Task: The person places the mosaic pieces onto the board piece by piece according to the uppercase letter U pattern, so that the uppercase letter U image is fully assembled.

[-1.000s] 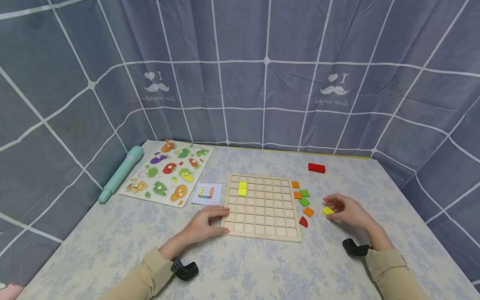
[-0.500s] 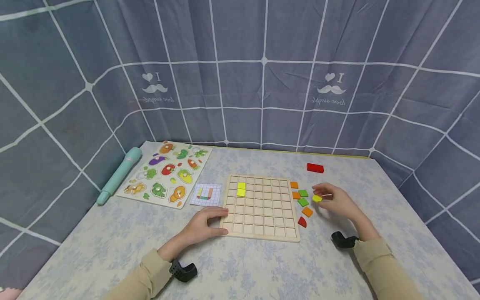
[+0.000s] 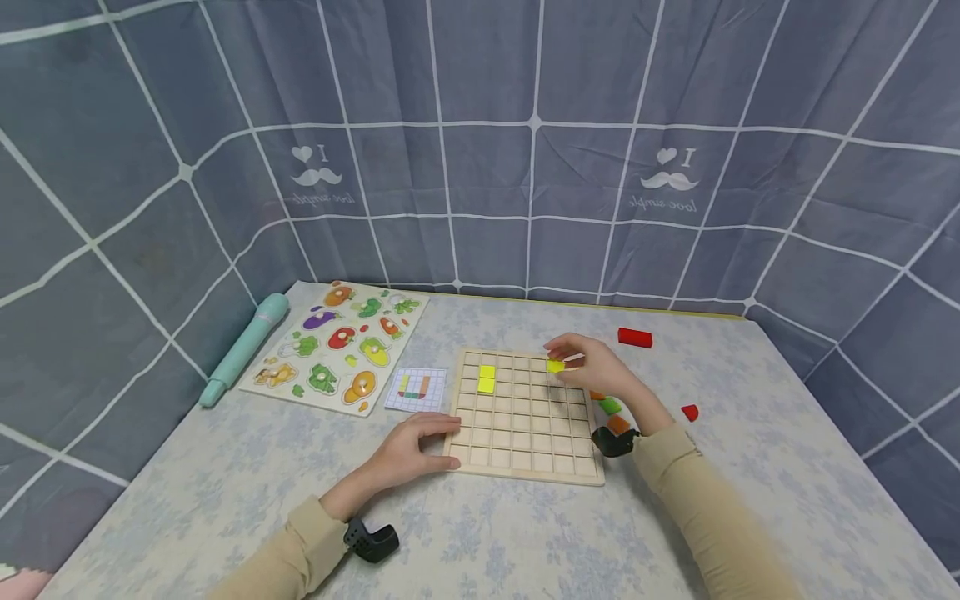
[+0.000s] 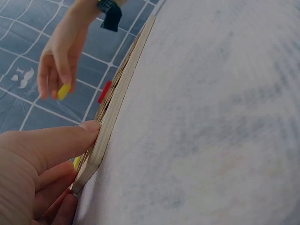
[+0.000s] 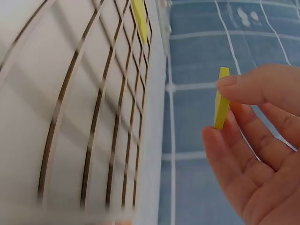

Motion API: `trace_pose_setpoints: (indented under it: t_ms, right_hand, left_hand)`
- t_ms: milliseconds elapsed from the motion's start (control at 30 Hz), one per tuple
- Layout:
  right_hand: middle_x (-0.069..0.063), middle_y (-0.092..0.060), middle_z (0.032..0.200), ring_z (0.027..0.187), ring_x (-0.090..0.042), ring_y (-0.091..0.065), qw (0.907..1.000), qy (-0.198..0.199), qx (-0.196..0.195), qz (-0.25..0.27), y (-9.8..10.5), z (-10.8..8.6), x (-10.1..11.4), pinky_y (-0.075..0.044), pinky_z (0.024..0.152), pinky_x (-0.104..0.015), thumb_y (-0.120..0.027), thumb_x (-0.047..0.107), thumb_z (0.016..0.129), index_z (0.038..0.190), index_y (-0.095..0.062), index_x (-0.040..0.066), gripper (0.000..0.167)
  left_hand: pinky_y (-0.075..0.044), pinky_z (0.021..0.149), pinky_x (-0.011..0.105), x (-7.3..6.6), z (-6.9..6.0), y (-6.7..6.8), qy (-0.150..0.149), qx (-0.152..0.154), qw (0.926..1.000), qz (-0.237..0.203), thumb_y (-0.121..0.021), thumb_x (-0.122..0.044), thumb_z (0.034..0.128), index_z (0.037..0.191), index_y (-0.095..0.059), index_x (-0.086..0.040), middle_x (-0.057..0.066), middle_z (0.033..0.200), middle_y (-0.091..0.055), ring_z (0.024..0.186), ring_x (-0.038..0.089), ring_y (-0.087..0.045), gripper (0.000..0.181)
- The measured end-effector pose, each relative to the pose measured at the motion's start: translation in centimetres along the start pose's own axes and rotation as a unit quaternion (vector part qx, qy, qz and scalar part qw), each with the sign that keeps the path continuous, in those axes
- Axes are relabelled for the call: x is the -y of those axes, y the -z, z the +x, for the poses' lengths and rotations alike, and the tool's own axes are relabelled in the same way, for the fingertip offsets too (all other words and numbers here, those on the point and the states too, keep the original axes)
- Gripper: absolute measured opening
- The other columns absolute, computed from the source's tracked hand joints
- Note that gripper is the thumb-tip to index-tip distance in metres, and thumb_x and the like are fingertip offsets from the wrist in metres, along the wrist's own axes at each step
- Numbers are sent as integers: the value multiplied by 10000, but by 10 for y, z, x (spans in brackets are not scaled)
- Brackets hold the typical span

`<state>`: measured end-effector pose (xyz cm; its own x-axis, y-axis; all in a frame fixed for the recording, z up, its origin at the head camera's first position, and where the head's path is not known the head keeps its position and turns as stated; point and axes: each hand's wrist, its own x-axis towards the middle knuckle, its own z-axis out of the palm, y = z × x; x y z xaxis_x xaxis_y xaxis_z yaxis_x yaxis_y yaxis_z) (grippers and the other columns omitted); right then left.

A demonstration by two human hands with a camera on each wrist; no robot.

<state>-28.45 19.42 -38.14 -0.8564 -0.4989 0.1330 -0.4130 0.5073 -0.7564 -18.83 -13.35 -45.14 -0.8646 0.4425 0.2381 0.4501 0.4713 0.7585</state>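
Right hand: my right hand pinches one flat yellow square tile between thumb and fingertips.
Just changed: half a second ago I had this tile beside the board, toward 3 o'clock; now it is above the square light-wood grid board, at its 1 o'clock, if 12 is the far edge.
Meaning for the work: in my judgement the carrying is partly made, and the laying down is not yet made.
Tile in my grip: it sits at the ends of my fingers, in front of the palm, and the right wrist view shows it almost edge-on, apart from the board.
Yellow pair: two yellow square tiles lie in neighbouring cells, between 10 and 11 o'clock.
Left hand: my left hand rests on the board's left edge, between 8 and 9 o'clock, fingers relaxed, without any tile.
Loose pieces: a green square tile and an orange square tile lie just beside the board, near 3 o'clock, partly hidden by my right arm.
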Motion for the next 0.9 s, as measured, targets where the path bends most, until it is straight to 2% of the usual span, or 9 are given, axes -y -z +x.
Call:
trace_pose_setpoints:
  t_ms: [167,300,433,633,900]
  right_hand:
    - [-149,-587,1127,1062,-286,-553,9991,144,377,157,-23,27,12,-496,914,-379,-671,-13,832,1244,-544,-17,431]
    - [-144,-588,1106,1053,-286,-554,9973,244,643,276,-43,42,16,-502,894,-340,-667,-27,831,1241,-539,-44,430]
    - [-114,-598,1079,1032,-268,-562,9963,234,751,351,-60,52,17,-507,880,-304,-671,-29,829,1223,-559,-34,410]
    - [-114,-605,1049,998,-250,-574,9950,262,920,273,-76,60,17,-510,866,-282,-672,-32,827,1199,-576,-28,384]
    - [-122,-614,1046,969,-235,-589,9911,274,1264,299,-80,59,15,-515,843,-284,-670,-53,814,1200,-570,-37,400]
  left_hand:
    - [-386,1018,425,-1,1,0,-13,-11,10000,-6,-808,-293,733,1192,-649,-48,26,1254,-600,1212,271,-480,544]
    - [-383,1023,419,-1,1,0,20,25,10000,-31,-803,-307,737,1195,-648,-52,13,1256,-599,1216,259,-478,547]
    - [-384,1022,421,-1,2,0,4,38,10000,-14,-794,-325,748,1196,-646,-48,14,1258,-596,1213,257,-480,547]
    - [-377,1029,422,-1,1,1,54,42,10000,-14,-799,-311,745,1195,-648,-57,7,1259,-595,1220,249,-474,539]
    - [-379,1025,433,-2,2,0,79,44,10000,-32,-802,-303,743,1188,-651,-54,6,1254,-598,1212,250,-479,532]
